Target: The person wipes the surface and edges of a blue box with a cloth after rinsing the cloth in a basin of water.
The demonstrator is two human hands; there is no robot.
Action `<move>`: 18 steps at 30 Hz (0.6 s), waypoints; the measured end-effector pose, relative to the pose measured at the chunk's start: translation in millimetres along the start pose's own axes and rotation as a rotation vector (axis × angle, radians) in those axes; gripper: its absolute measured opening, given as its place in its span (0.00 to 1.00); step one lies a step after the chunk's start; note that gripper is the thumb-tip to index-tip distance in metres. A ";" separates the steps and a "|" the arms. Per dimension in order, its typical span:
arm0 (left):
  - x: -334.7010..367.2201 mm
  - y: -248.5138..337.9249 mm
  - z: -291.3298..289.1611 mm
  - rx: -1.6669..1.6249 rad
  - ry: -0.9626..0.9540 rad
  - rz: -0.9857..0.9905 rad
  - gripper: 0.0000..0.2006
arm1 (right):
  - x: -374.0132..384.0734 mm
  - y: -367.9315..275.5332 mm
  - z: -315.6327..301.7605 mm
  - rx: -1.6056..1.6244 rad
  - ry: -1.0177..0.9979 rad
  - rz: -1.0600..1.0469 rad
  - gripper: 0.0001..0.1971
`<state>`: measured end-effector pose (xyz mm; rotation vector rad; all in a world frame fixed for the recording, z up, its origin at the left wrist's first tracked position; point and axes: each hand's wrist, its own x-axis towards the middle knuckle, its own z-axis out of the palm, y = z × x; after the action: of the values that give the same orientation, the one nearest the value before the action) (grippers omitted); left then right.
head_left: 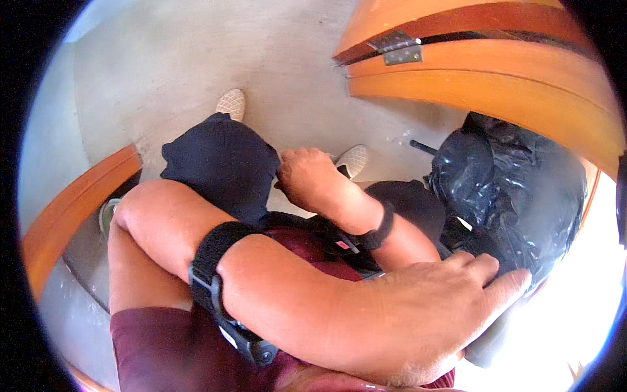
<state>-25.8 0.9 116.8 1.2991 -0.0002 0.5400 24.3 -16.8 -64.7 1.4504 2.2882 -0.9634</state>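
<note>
My left forearm, with a black strap and dark device (225, 287) around it, crosses in front of me to the right. Close to the camera, my left hand (418, 313) shows its back; its fingers bend downward over the right arm's side, and their tips are hidden. Further in, my right hand (307, 175), with a black wristband (380, 225) at its wrist, is curled closed near my dark-clad knee (219, 163). Its palm is hidden; a small dark edge shows beside its fingers, and I cannot make out what that belongs to.
Black plastic bags (503, 183) sit at the right, below an orange wooden piece with a metal hinge (398, 49). Another orange wooden edge (78, 215) stands at the left. My light shoes rest on the grey floor (163, 59). Bright light fills the lower right.
</note>
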 end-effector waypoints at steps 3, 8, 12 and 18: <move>-0.4 1.7 4.8 0.127 0.145 0.028 0.32 | 2.0 -0.8 5.5 -0.050 0.037 -0.034 0.13; 14.2 9.0 -13.3 0.016 -0.049 -0.046 0.33 | -5.2 5.3 10.9 -0.017 0.054 0.008 0.12; 16.6 2.8 -9.7 0.030 -0.095 -0.043 0.40 | -2.4 2.2 14.4 0.011 -0.006 0.017 0.10; 15.7 8.7 7.6 0.258 0.093 0.031 0.36 | -14.3 -2.2 20.5 -0.103 0.185 -0.043 0.08</move>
<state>-13.1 1.4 131.6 1.5255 0.1301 0.6417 26.5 -40.9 -71.4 1.5096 2.4684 -0.7371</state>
